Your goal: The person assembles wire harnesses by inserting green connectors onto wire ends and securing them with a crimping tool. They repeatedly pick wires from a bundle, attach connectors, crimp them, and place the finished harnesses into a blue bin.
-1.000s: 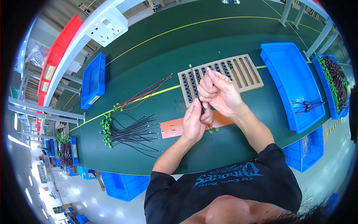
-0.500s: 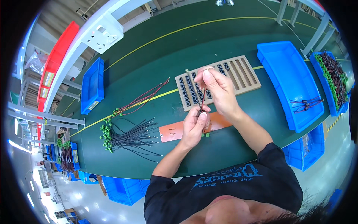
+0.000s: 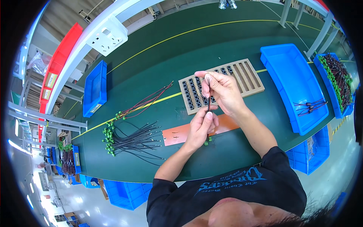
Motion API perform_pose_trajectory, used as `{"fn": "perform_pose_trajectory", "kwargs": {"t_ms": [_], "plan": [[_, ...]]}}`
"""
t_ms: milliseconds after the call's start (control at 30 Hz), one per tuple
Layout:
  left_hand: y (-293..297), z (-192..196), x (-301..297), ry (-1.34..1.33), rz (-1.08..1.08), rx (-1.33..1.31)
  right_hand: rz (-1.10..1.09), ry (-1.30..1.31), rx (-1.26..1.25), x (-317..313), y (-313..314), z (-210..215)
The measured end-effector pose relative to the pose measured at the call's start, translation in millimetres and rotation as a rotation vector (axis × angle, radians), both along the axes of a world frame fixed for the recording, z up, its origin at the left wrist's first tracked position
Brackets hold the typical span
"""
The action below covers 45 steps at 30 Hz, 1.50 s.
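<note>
A pair of thin dark wires (image 3: 208,103) stretches upright between my hands, over the middle of the bench. My left hand (image 3: 201,128) pinches it lower down, thumb against curled fingers. Above, my right hand (image 3: 225,92) grips the upper end between thumb and fingers; the tips are partly covered. A green connector (image 3: 207,142) hangs beneath my left hand. Just behind my hands lies a slotted tan tray (image 3: 247,70) with rows of small black cylinders (image 3: 191,92). Under my left hand is an orange strip (image 3: 176,136) carrying two tiny dark pieces.
Left on the green bench lie black wires (image 3: 132,140) with green connectors (image 3: 108,138), and several red wires (image 3: 149,99). A blue bin (image 3: 291,79) at right holds a few wired parts; another bin (image 3: 332,85) is full. A further blue bin (image 3: 95,89) stands far left.
My right hand has come down slightly and my left hand has shifted a little right. The wires, spread apart before, now run close together between my hands.
</note>
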<state>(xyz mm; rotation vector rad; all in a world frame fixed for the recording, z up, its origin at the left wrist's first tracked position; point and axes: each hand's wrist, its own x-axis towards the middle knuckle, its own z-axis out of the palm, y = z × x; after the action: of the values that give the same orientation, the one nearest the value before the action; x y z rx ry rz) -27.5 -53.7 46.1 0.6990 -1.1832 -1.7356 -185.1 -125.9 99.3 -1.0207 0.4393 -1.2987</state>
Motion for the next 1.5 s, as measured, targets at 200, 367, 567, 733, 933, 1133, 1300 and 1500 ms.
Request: {"fn": "perform_pose_trajectory", "kwargs": {"t_ms": [200,367,567,733,933,1133,1300,1500], "plan": [[-5.1,-13.2,6.9,0.034,0.021,-0.010,-0.075,0.337,-0.088,3.2,1.7,-10.9],[-10.0,-3.4,6.0,-0.244,-0.007,-0.137,-0.100,0.725,-0.314,-32.7,33.9,-40.3],[15.2,-5.1,17.7,-0.828,0.302,-1.084,-0.551,0.654,-0.209,-98.7,87.4,33.3],[28.8,-42.2,22.3,-0.707,0.192,-1.159,-1.124,0.723,-0.319,-245.3,99.0,79.2],[28.2,-46.8,13.9,-0.694,0.087,-1.270,-1.257,1.056,-0.083,-343.7,119.6,50.7],[27.6,-53.0,15.9,-0.729,0.011,-1.220,-1.048,0.775,0.448,-395.7,140.0,0.8],[27.5,-50.6,11.8,-0.774,-0.016,-1.195,-0.909,2.086,0.786,-426.2,140.2,-19.5],[25.8,-52.1,11.0,-0.804,-0.033,-1.188,-0.740,1.842,-0.274,-361.1,121.3,-41.4]]}}
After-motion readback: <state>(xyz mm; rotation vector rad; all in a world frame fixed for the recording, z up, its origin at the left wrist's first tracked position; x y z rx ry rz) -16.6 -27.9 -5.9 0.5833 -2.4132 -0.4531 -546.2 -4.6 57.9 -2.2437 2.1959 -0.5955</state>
